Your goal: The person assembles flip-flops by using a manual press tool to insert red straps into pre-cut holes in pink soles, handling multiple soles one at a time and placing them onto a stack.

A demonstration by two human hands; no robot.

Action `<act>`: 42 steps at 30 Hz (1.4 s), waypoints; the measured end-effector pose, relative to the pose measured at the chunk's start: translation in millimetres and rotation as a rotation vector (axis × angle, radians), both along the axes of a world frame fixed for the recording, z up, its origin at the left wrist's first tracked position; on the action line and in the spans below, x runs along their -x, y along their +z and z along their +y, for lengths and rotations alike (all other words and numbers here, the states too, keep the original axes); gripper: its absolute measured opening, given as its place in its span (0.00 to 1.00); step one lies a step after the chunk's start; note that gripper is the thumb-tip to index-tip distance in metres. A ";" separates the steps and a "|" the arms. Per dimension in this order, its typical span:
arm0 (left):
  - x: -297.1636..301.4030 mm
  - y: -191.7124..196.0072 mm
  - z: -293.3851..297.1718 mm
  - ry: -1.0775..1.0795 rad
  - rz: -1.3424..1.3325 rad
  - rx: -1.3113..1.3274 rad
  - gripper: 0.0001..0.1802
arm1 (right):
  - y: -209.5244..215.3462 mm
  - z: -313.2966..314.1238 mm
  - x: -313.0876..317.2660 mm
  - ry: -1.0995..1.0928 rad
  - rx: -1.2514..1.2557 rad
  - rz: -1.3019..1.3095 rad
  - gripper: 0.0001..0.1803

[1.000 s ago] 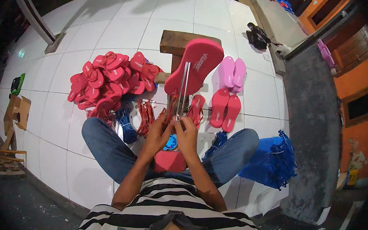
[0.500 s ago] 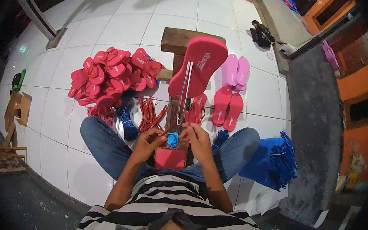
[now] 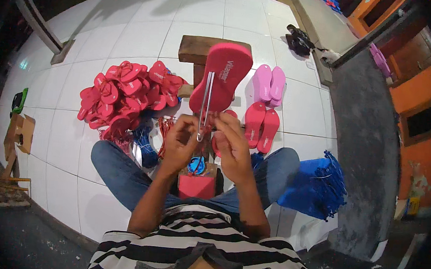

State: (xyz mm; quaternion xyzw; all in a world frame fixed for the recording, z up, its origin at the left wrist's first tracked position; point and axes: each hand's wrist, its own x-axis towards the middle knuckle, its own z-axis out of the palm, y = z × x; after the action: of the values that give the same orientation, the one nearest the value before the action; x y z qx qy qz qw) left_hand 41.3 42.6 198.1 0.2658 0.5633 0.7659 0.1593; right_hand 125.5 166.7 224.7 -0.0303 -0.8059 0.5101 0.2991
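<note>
White floor tiles (image 3: 132,32) spread out under a person who sits with denim-clad legs apart, working over a small wooden stand (image 3: 198,49) between the knees. A red flip-flop sole (image 3: 222,77) leans against that stand, tilted up toward the person so that its flat underside faces them, probably to keep it steady and within easy reach. A thin metal rod tool (image 3: 206,101) runs down the face of the sole to the hands. The left hand (image 3: 179,144) is curled, its fingertips pinching the lower end of the tool; the right hand (image 3: 232,146) is closed beside it, fingertips pinching something small and red at the same spot, too small to name with certainty. The two hands almost touch, just below the sole's lower edge.

Left of the stand lies a heap of red soles (image 3: 122,92), close enough to draw from. Right of it, a pink pair (image 3: 269,83) and a red pair (image 3: 260,125) of finished flip-flops lie side by side, set apart from the heap. A bundle of blue straps (image 3: 318,185) rests by the right knee, and a red block with a blue ring (image 3: 197,166) on it sits between the thighs.
</note>
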 end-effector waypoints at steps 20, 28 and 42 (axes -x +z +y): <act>84.2 108.8 34.8 0.412 0.988 0.247 0.17 | 4.8 0.0 20.1 0.375 0.634 0.265 0.09; 66.9 102.4 45.7 0.285 0.846 0.264 0.12 | 18.5 10.7 24.1 0.114 0.460 -0.141 0.09; 48.0 79.8 34.1 -0.171 0.105 -0.025 0.18 | 35.7 22.8 43.5 0.083 0.411 0.291 0.29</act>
State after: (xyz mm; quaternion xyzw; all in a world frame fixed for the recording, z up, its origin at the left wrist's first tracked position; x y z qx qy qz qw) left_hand -6.7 76.6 277.9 0.3546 0.5365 0.7415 0.1913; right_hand 81.9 189.6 260.4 0.0163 -0.6345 0.6739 0.3782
